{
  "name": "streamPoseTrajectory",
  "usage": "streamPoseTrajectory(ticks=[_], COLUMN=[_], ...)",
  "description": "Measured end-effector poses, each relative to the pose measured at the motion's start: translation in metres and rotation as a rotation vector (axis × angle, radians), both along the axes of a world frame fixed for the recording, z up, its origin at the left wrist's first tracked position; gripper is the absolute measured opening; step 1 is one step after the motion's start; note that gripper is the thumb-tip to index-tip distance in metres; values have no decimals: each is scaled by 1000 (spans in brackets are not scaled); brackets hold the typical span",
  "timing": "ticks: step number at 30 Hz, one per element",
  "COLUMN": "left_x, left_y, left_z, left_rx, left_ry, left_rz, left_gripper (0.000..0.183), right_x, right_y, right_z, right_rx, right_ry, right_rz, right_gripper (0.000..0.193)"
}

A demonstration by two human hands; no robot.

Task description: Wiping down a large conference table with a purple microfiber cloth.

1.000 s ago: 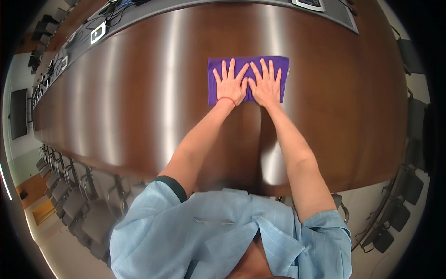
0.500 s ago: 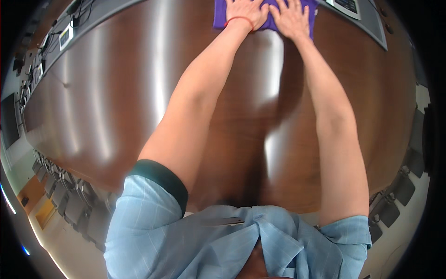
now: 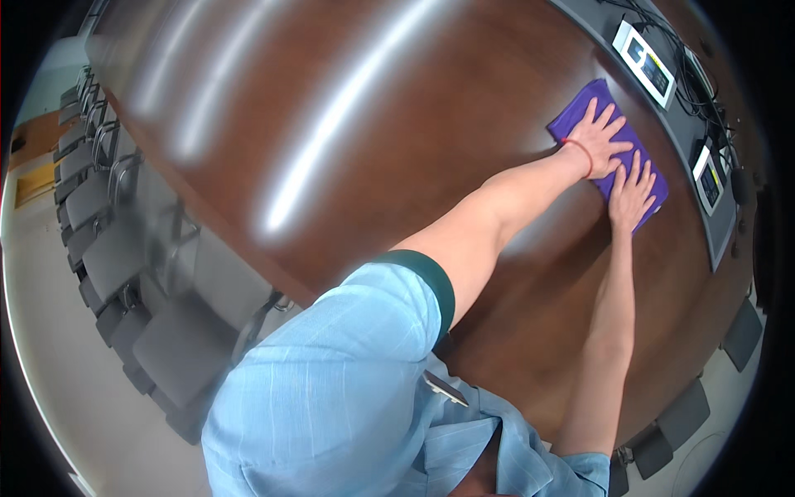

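A folded purple cloth (image 3: 571, 116) lies flat on the glossy brown wooden table (image 3: 397, 149), toward its far right side. My left hand (image 3: 595, 142), with a thin red band at the wrist, presses on the cloth's middle with fingers spread. Beside it, my right hand (image 3: 631, 195) rests palm down on the cloth's nearer right end, fingers stretched out. Both arms reach far forward and to the right across the tabletop. The palms hide part of the cloth.
A grey strip (image 3: 691, 141) runs along the table on the right, carrying a white-framed device (image 3: 646, 66), a second one (image 3: 709, 178) and tangled black cables (image 3: 700, 103). Several grey chairs (image 3: 178, 344) line the table's left edge; others stand at lower right.
My view has swung to the left, so the hands and cloth now appear farther right. Both hands stay flat on the cloth. More chairs show on the left.
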State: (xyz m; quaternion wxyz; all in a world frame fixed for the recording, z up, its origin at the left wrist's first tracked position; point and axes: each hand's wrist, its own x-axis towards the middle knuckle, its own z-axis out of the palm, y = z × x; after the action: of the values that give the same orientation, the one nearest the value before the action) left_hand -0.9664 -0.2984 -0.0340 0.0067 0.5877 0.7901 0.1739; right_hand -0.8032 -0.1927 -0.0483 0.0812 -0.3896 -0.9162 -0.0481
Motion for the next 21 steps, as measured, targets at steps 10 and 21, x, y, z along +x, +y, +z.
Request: streamPoseTrajectory(ticks=[10, 21], left_x=[112, 205], left_y=[-260, -508], left_z=[31, 56], left_rx=[-56, -198], left_ry=[-129, -87], left_rz=[-68, 54], left_gripper=[58, 62], right_x=[113, 193], right_y=[-284, -500], right_z=[28, 54], right_rx=[-26, -307], right_ry=[-23, -53], right_rz=[-24, 168], right_gripper=[67, 72])
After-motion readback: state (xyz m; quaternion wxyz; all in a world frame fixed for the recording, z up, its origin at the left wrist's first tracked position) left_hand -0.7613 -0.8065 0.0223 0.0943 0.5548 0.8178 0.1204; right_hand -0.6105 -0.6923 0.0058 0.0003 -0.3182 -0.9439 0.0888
